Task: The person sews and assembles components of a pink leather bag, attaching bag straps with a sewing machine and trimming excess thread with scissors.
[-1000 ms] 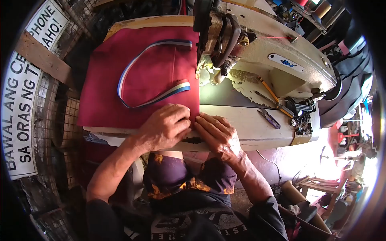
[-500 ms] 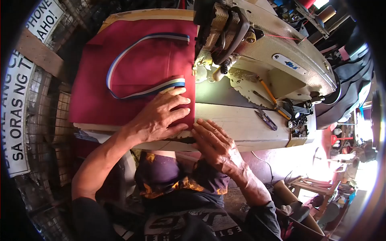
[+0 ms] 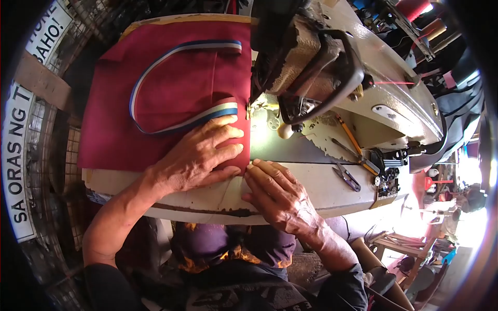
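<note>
A maroon fabric panel (image 3: 171,83) lies flat, its right edge beside the sewing machine's (image 3: 311,67) needle area. On it a blue and white strap (image 3: 136,98) curves in a loop, both ends near that right edge. My left hand (image 3: 199,153) rests on the panel with fingers spread, the fingertips just below the strap's lower end. At the panel's lower right corner, the fingertips of my right hand (image 3: 280,194) touch the edge. Its fingers are stretched out side by side, and the thumb is partly hidden.
Thread snips (image 3: 346,177) and an orange-handled tool (image 3: 350,135) lie on the table (image 3: 327,194) to the right, near several bobbin parts (image 3: 385,181). Thread spools (image 3: 415,10) stand at the upper right. A wire mesh wall with signs (image 3: 21,160) is at the left.
The camera view has shifted, so the machine head looks larger and the table front sits lower. Both hands keep nearly the same places on the fabric.
</note>
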Demonstrator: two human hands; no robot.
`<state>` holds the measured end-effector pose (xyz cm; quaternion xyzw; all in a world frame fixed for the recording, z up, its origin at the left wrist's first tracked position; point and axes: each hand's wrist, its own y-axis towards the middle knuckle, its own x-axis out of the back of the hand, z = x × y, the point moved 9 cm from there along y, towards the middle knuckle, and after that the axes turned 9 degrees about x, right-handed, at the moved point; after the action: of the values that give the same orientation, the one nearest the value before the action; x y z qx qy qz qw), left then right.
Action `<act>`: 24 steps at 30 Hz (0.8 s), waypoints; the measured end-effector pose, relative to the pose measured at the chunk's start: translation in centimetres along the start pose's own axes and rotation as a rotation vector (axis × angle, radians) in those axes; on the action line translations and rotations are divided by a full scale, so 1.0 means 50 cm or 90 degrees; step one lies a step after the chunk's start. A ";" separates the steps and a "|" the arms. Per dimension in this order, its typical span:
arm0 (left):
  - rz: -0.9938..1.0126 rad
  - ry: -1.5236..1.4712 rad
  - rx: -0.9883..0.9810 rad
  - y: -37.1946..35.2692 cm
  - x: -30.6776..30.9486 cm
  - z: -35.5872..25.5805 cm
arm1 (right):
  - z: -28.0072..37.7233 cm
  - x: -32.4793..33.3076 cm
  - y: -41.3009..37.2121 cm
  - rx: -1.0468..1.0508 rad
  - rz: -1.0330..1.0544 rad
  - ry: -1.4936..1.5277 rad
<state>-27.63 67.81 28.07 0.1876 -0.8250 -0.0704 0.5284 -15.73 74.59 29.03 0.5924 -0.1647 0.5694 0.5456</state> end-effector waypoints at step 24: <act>-0.048 0.036 -0.045 0.123 0.023 0.140 | -0.167 0.248 -0.338 -0.482 -0.193 -0.485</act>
<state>-35.79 72.43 27.96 0.2016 -0.7989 -0.1139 0.5551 -2.39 92.77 29.80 0.5360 -0.4561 0.1312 0.6982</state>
